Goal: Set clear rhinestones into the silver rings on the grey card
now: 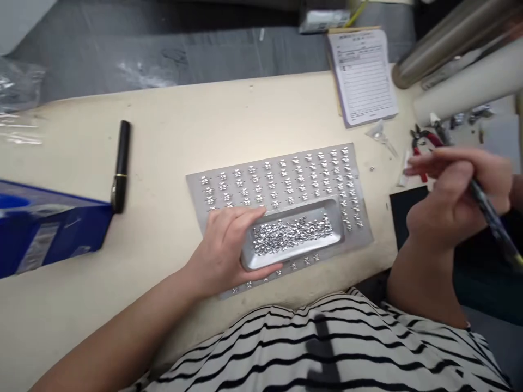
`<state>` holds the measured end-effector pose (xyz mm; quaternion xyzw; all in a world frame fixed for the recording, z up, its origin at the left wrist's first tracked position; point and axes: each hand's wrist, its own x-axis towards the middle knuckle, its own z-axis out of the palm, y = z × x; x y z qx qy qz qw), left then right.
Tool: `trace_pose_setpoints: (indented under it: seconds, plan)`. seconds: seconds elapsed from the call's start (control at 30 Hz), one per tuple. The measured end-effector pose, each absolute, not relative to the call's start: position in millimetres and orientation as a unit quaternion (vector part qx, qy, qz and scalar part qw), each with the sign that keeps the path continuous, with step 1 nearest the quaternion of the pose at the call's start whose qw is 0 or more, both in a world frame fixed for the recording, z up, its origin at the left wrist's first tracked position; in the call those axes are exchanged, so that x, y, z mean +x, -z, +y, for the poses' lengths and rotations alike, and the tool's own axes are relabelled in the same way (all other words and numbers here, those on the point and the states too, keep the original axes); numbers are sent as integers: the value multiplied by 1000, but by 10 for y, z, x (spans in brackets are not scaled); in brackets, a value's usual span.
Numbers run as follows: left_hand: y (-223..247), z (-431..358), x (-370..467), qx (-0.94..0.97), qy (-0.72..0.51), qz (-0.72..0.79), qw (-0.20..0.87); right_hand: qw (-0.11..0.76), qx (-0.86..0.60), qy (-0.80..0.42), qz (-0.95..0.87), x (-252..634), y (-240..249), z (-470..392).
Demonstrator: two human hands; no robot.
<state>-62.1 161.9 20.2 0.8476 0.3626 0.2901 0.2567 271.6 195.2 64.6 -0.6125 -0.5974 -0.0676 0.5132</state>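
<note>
My left hand (220, 247) is closed around the left end of a small silver tray (300, 251), thumb on the near side and fingers on the far side. Inside the tray lies a heap of tiny shiny metal pieces (290, 235). The tray is over a grey sheet (364, 245) that carries rows of small, shiny, bow-like metal pieces (267, 165), and it hides some of them. Off to the right, my right hand (460, 190) is raised and somewhat blurred. A dark, slim pen-like tool (492, 218) is held in it, slanting down to the right.
A black marker (121, 166) and a blue box (53, 228) are on the left. A form pad (363, 76) lies at the far edge, near a clear plastic funnel-like piece (379, 135). Red-handled cutters (425, 142) and large rolls (466, 81) occupy the right side.
</note>
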Motion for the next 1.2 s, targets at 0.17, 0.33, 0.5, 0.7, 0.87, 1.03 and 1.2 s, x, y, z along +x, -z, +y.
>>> trace_pose_setpoints:
  seconds: [0.17,0.33,0.5,0.7,0.87,1.03,1.2]
  plan:
    - [-203,1596,-606,857,-300,340,243,161,-705,43,-689,3700,-720,2128]
    - [-221,1563,-592,867,-304,325,225,82,-742,46,-664,4045,-591,2214]
    - [-216,1560,-580,865,-309,321,231,66,-746,33,-662,3970,-422,2386]
    - [-235,1517,-560,868,-307,319,226,98,-731,-12,-676,3853,-291,2672]
    - [-238,1486,-549,853,-314,324,261,250,-708,-24,-660,3438,-466,2625]
    - [-235,1491,-544,847,-317,319,284,469,-605,-232,-600,2553,-687,2402]
    - [-179,1495,-537,841,-335,315,286,440,-552,-366,-607,1901,-680,2321]
